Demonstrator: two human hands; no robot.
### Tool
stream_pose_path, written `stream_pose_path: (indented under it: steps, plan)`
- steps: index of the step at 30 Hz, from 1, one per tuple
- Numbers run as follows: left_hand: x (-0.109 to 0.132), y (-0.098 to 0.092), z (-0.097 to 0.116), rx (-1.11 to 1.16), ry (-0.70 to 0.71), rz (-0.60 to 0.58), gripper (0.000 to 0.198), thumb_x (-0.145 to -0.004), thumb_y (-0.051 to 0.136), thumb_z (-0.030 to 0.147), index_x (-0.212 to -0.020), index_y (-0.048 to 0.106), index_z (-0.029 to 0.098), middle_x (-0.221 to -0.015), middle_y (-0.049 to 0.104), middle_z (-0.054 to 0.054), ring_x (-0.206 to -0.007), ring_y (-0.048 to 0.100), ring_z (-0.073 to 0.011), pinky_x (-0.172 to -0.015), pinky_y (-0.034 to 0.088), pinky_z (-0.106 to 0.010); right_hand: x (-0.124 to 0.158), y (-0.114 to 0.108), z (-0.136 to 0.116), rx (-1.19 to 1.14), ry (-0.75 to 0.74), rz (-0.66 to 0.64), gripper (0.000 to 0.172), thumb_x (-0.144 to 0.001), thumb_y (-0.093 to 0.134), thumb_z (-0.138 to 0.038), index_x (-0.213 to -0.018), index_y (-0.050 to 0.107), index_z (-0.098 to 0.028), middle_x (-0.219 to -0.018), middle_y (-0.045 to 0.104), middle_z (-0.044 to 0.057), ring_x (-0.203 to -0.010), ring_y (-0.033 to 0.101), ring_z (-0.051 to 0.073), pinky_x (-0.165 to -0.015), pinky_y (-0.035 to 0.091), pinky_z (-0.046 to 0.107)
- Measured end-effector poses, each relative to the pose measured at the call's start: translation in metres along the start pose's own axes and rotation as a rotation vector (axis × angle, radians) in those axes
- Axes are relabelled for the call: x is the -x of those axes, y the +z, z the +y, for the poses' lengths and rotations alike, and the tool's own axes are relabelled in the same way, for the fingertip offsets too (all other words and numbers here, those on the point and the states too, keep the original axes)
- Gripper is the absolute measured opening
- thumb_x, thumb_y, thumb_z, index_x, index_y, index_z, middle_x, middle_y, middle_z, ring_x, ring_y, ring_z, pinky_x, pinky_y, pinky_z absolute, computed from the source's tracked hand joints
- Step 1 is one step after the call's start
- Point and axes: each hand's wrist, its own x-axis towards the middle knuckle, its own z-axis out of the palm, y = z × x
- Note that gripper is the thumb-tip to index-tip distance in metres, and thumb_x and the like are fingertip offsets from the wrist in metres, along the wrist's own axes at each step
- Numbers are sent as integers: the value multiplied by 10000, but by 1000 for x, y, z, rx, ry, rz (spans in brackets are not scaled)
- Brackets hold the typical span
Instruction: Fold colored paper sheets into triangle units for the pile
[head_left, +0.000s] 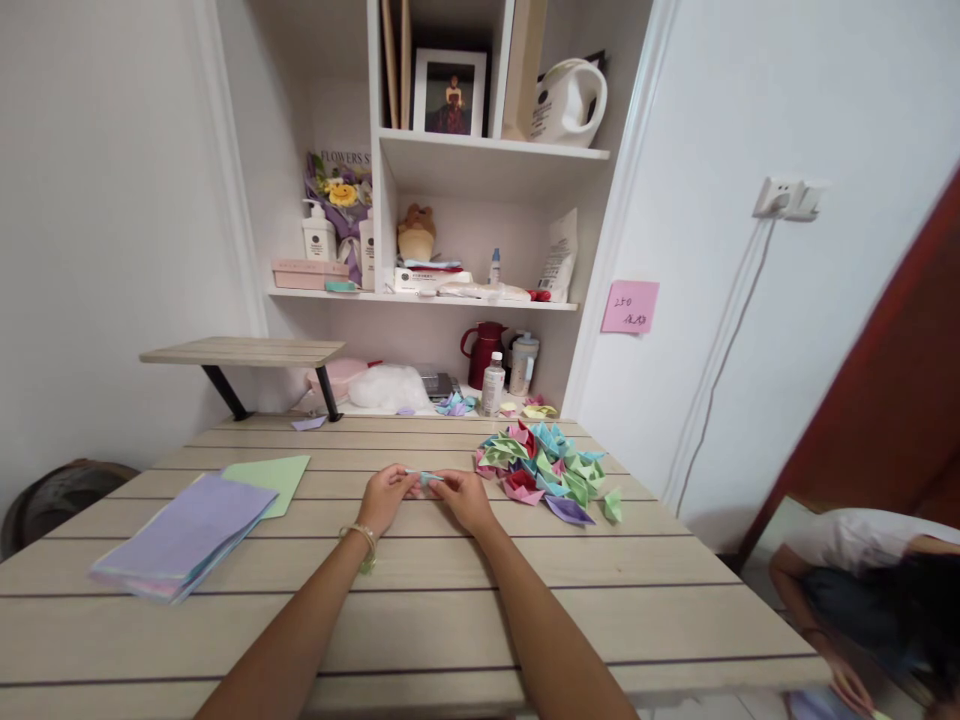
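My left hand (386, 497) and my right hand (463, 496) meet at the middle of the wooden table (420, 610). Both pinch a small light-blue folded paper (426, 478) between their fingertips, just above the tabletop. A bracelet sits on my left wrist. To the right of my right hand lies a pile of folded paper pieces (547, 466) in green, blue, pink and purple. On the left lies a stack of coloured paper sheets (184, 535), with a green sheet (270, 478) partly under it.
A small raised shelf (244, 352) on black legs stands at the table's back left. Behind are wall shelves with bottles, a red jug (484, 352) and a framed photo. Another person (870, 590) crouches on the floor at lower right. A pink note (629, 306) hangs on the wall.
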Motion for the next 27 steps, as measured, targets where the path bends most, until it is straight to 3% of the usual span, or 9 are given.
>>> stream_pose_path:
  steps: [4,10,15,22,27]
  plan:
    - [1,1,0,11,46,-5,330,-573,685,358,-803,632,128,-646,659,-38,-597,615,-145,-592,484,-244,0,0,0,27,-23,5,335,-693,579,-425,-918,665,-192,-902,680,56,-822,619,222,-771,472,377]
    - [5,0,4,-201,211,-15,302,-646,624,353,-871,648,154,-792,652,-60,-698,609,-167,-612,485,-253,0,0,4,79,7,11,349,-702,574,-405,-962,646,-184,-718,691,46,-629,636,199,-646,501,339]
    - [8,2,10,-353,370,-26,248,-676,599,309,-880,663,183,-858,622,-75,-755,589,-169,-643,488,-257,1,0,5,104,5,22,334,-744,520,-374,-998,615,-179,-677,674,43,-607,634,188,-607,486,299]
    - [9,3,7,-310,319,-82,231,-631,642,297,-822,658,170,-882,607,-70,-770,588,-172,-649,500,-278,-1,2,8,-35,11,38,222,-737,456,-232,-939,537,-192,-535,579,-39,-498,576,135,-493,434,224]
    - [4,1,3,-232,273,-43,207,-599,673,297,-746,655,153,-846,634,-67,-778,594,-173,-713,486,-292,-2,4,8,-200,46,15,143,-718,440,-218,-858,464,-206,-532,552,-58,-522,574,133,-519,439,229]
